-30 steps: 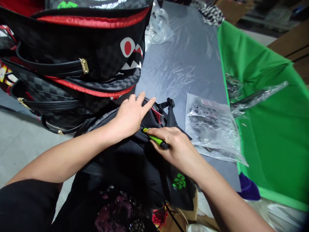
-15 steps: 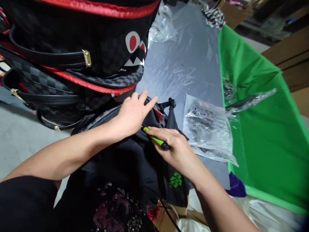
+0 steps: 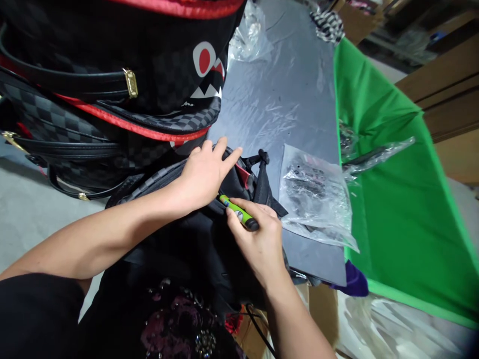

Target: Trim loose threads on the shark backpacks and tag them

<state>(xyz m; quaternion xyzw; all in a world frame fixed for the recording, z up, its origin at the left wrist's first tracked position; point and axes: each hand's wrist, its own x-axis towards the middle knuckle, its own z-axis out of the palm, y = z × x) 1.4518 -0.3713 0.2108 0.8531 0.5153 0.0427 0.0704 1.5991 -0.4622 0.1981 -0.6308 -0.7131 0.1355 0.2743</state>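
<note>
My left hand (image 3: 206,172) lies on the upper edge of a black backpack (image 3: 202,239), its fingers spread and holding nothing. Pinched in my right hand (image 3: 258,229) is a slim green pen-like tool (image 3: 232,207) with a black end. Its dark tip points toward the backpack beside my left palm, and I cannot make out what the tip touches. Red lining (image 3: 244,175) and a black strap (image 3: 264,182) show at the bag's far side. My forearm covers part of the bag.
Stacked checkered bags (image 3: 149,94) with red trim and handles rise at the left. A clear plastic packet (image 3: 314,194) rests on the grey tabletop (image 3: 258,99). Green cloth (image 3: 404,199) forms a bin along the right edge, with wrapped items inside. Crumpled plastic (image 3: 250,35) lies farther back.
My right hand has turned to a steeper angle around the green tool, showing more of its side. My left hand stays nearly in place. The view has shifted slightly.
</note>
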